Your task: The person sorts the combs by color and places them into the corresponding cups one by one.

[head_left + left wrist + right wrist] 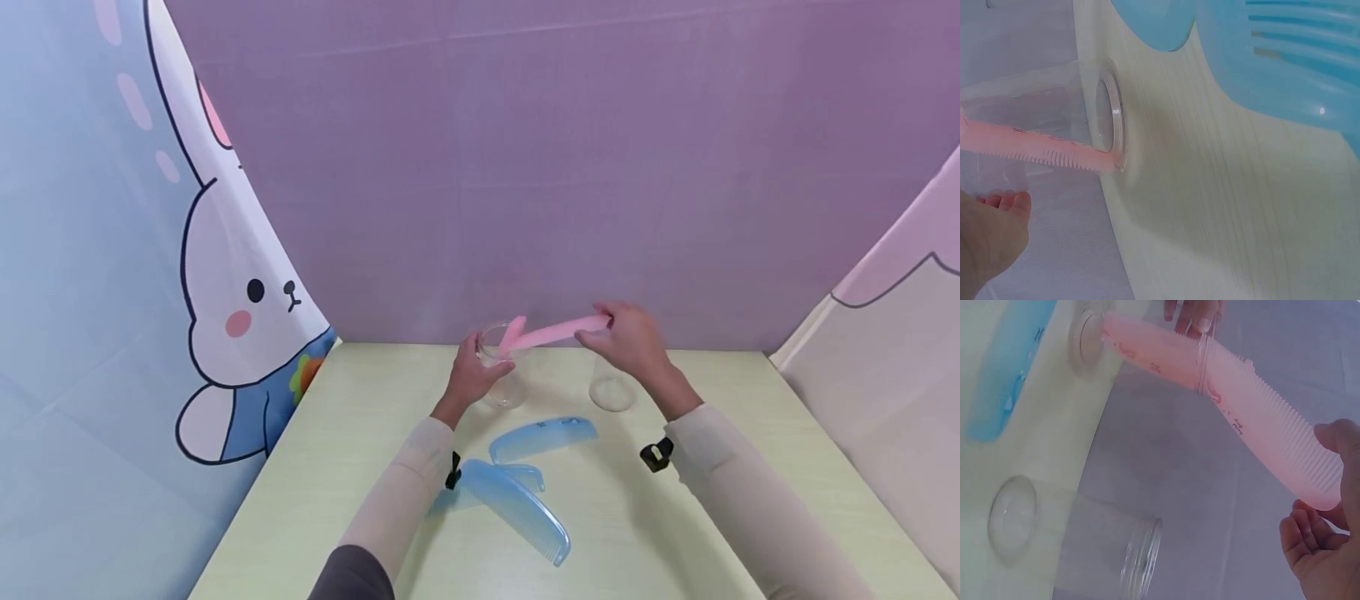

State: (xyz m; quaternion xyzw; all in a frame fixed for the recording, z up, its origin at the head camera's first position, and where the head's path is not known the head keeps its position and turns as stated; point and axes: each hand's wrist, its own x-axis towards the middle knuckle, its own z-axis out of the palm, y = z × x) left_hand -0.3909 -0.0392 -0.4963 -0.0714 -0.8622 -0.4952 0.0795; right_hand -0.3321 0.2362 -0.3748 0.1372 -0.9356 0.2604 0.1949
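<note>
Purple cloth (555,167) is hanging behind a pale, wood-grained table (360,433), while a cartoon rabbit (225,300) is showing on the blue cloth at the left. At the table's far side, the left hand (472,375) is steadying a clear jar (506,393) — its fingers are curling round one side near the mouth and its thumb is lying across the near side, so the hand is gripping the wall between them. Inside that jar, a first pink comb (1035,145) is leaning, its lower end reaching the base and its upper end poking out above the rim.

To the right, the right hand (633,342) is pinching one end of a second pink comb (558,332). Its thumb is pressing on the toothed side and a finger is bearing against the smooth back, with the other fingers curling below. This comb is slanting down toward the jar, its far end meeting the mouth area; whether that end is inside the rim, I cannot tell.

Another clear jar (1104,534) is standing upright on the table below the right hand. Nearer the person, three blue combs are lying: one apart (543,439) beyond the others, and one (517,504) crossing over another (453,500) — the left sleeve is partly covering the lowest.
</note>
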